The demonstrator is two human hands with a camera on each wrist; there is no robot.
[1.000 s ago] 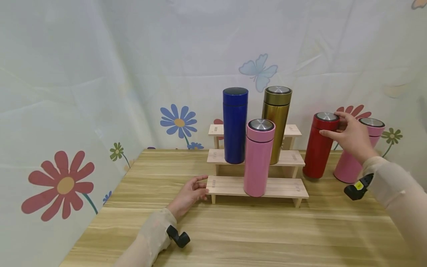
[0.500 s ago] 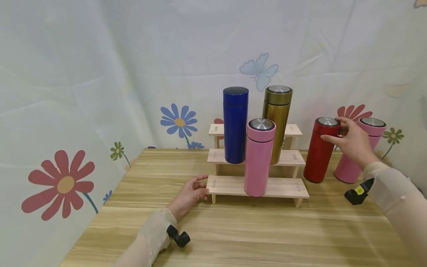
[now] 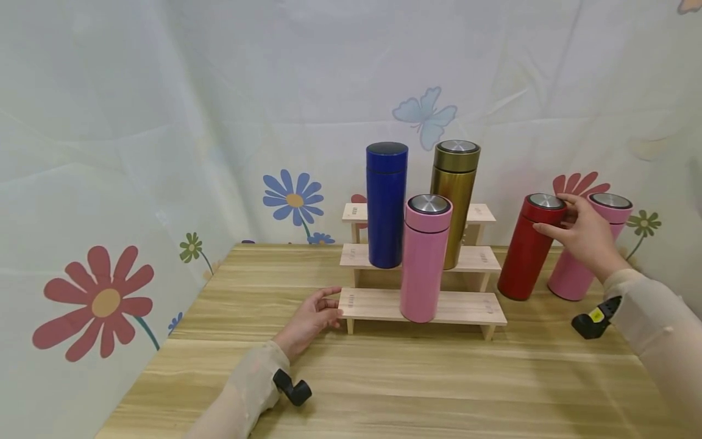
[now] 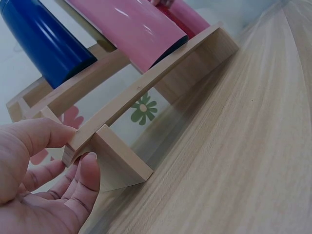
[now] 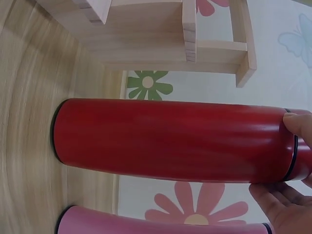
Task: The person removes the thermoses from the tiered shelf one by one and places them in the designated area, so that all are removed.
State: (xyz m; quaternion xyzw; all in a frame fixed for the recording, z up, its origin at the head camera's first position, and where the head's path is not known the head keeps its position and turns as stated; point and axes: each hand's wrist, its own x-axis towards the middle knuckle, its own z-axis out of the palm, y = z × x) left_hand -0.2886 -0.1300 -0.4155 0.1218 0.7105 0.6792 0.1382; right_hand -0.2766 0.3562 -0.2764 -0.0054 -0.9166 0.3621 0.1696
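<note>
My right hand (image 3: 589, 235) grips a red thermos (image 3: 529, 253) near its lid, thumb on one side and fingers on the other. The thermos leans slightly right, its base at the tabletop. Just behind that hand is a pink thermos (image 3: 573, 271), partly hidden. My left hand (image 4: 53, 180) pinches the left end of the lowest shelf of a three-step wooden stand (image 4: 131, 95), thumb on top and fingertips beneath. A second pink thermos (image 3: 426, 268) stands on the lowest shelf. Behind it, a blue thermos (image 3: 386, 207) and a gold thermos (image 3: 456, 183) stand on the middle shelf.
The stand is on a wood-grain table (image 3: 384, 384). A white cloth (image 3: 307, 91) printed with flowers and a butterfly hangs behind and along the left side. The red thermos is right of the stand, with a narrow gap between them.
The red thermos has come down onto the table, and its top has tipped to the right with my right hand. My left hand stays at the shelf end.
</note>
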